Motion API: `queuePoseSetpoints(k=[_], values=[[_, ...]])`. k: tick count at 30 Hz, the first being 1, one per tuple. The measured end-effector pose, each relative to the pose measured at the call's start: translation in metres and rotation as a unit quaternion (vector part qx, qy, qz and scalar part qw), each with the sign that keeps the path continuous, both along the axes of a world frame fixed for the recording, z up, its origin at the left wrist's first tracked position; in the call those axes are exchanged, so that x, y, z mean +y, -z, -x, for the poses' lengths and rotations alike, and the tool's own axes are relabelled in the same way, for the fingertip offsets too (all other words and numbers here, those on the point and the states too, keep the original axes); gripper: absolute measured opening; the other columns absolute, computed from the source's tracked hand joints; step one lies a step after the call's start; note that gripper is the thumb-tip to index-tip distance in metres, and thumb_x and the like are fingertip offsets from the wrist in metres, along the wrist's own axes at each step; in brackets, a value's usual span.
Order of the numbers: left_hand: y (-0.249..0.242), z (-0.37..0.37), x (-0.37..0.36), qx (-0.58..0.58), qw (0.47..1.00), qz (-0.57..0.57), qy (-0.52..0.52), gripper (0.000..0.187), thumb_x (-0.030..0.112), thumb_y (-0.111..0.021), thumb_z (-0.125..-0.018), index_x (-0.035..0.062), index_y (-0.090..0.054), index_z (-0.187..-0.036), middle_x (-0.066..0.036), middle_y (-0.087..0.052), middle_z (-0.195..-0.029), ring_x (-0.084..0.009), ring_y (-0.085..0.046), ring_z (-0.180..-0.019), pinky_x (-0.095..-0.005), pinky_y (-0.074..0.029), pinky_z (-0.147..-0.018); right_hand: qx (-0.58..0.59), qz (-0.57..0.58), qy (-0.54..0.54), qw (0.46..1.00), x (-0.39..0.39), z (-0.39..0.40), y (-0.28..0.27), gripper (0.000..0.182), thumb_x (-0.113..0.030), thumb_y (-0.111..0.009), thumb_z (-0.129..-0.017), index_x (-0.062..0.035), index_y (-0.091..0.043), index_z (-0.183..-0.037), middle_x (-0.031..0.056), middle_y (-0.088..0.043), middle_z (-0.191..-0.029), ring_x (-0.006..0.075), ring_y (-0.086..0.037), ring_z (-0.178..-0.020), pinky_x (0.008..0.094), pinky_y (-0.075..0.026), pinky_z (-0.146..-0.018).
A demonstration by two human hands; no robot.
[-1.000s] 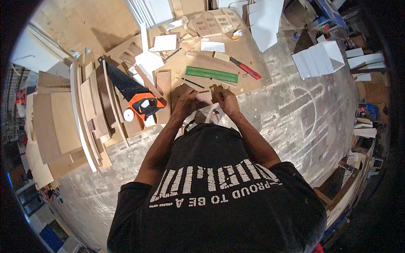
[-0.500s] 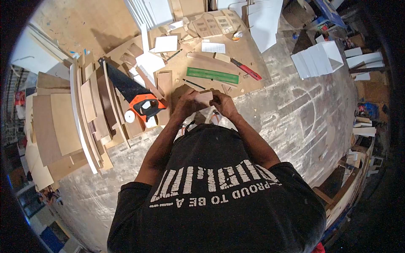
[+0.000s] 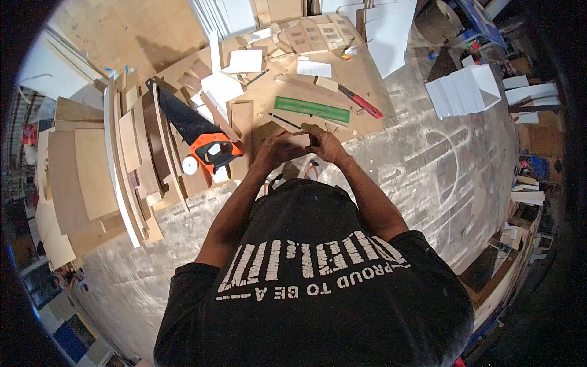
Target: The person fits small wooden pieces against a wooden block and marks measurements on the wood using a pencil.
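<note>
Close in front of my body, both hands hold a small light-wood piece (image 3: pixel 299 140) between them. My left hand (image 3: pixel 276 150) is closed round its left end, and my right hand (image 3: pixel 328 147) grips the right end, thumb side inward. Fingers cover much of the piece. Just beyond the hands lie a dark pencil-like stick (image 3: pixel 284 120) and a green ruler (image 3: pixel 312 109). A red utility knife (image 3: pixel 361 105) rests farther right on the wooden board (image 3: pixel 373 79). To the left, a handsaw with an orange handle (image 3: pixel 215 151) lies over wood strips.
Stacked wood sheets and strips (image 3: pixel 92 174) stand at the left. White sheets (image 3: pixel 249 61) and a small wooden facade model (image 3: pixel 315 33) lie at the back of the board. A white folded box-like piece (image 3: pixel 463 92) sits on the grey floor (image 3: pixel 422 165) to the right.
The wood piece has turned in my hands, so less of its broad face shows. My right fingers have come over its top edge. The whole view has shifted slightly.
</note>
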State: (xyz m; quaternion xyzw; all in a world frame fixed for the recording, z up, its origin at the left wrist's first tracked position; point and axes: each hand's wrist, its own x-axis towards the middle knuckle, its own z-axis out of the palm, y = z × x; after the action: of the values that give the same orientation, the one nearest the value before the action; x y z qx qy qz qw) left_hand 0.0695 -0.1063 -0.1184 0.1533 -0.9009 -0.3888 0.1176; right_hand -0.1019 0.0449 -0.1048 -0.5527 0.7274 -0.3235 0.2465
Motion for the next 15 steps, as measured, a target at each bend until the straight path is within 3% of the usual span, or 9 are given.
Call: queuePoseSetpoints(k=[2, 5, 8, 11, 15], values=[[0.005, 0.001, -0.001, -0.001, 1.000, 0.009, 0.000, 0.044, 0.038, -0.083, -0.073, 0.0043, -0.068, -0.096, -0.014, -0.064, -0.093, -0.0313, -0.066, -0.086, -0.0416, -0.053, -0.074, -0.065, -0.069, 0.009, 0.995, -0.002, 0.000, -0.012, 0.072, -0.009, -0.078, -0.074, -0.0113, -0.049, -0.140, 0.0143, -0.060, -0.129, 0.0321, -0.065, -0.099, 0.0407, -0.051, -0.091], [0.011, 0.003, -0.002, -0.031, 0.999, 0.030, 0.011, 0.043, 0.038, -0.083, -0.074, 0.0050, -0.068, -0.098, -0.014, -0.064, -0.094, -0.0322, -0.066, -0.086, -0.0423, -0.054, -0.075, -0.037, -0.026, 0.003, 0.999, -0.003, 0.001, -0.005, 0.076, -0.006, -0.081, -0.072, -0.0091, -0.049, -0.141, 0.0139, -0.063, -0.120, 0.0260, -0.064, -0.085, 0.0374, -0.052, -0.082], [0.004, 0.001, -0.001, -0.013, 1.000, 0.021, 0.004, 0.043, 0.036, -0.083, -0.074, 0.0053, -0.068, -0.099, -0.014, -0.064, -0.095, -0.0327, -0.066, -0.088, -0.0425, -0.054, -0.076, -0.035, -0.018, 0.001, 0.999, -0.001, 0.001, -0.006, 0.076, -0.005, -0.081, -0.072, -0.0085, -0.049, -0.141, 0.0141, -0.063, -0.119, 0.0258, -0.064, -0.085, 0.0373, -0.052, -0.081], [0.029, 0.003, -0.003, -0.015, 0.999, 0.018, 0.022, 0.043, 0.037, -0.083, -0.075, 0.0057, -0.067, -0.100, -0.014, -0.064, -0.095, -0.0324, -0.066, -0.088, -0.0423, -0.054, -0.076, -0.025, -0.043, -0.001, 0.999, -0.001, 0.003, -0.003, 0.076, -0.005, -0.081, -0.072, -0.0082, -0.049, -0.141, 0.0153, -0.062, -0.125, 0.0270, -0.065, -0.090, 0.0374, -0.053, -0.084], [0.014, 0.004, -0.002, -0.025, 0.999, 0.024, 0.017, 0.044, 0.038, -0.083, -0.074, 0.0061, -0.067, -0.100, -0.013, -0.064, -0.095, -0.0311, -0.067, -0.088, -0.0411, -0.055, -0.076, -0.046, -0.034, -0.007, 0.998, 0.000, 0.004, 0.002, 0.079, -0.006, -0.076, -0.073, -0.0136, -0.044, -0.145, 0.0160, -0.058, -0.133, 0.0328, -0.064, -0.105, 0.0410, -0.050, -0.096]])
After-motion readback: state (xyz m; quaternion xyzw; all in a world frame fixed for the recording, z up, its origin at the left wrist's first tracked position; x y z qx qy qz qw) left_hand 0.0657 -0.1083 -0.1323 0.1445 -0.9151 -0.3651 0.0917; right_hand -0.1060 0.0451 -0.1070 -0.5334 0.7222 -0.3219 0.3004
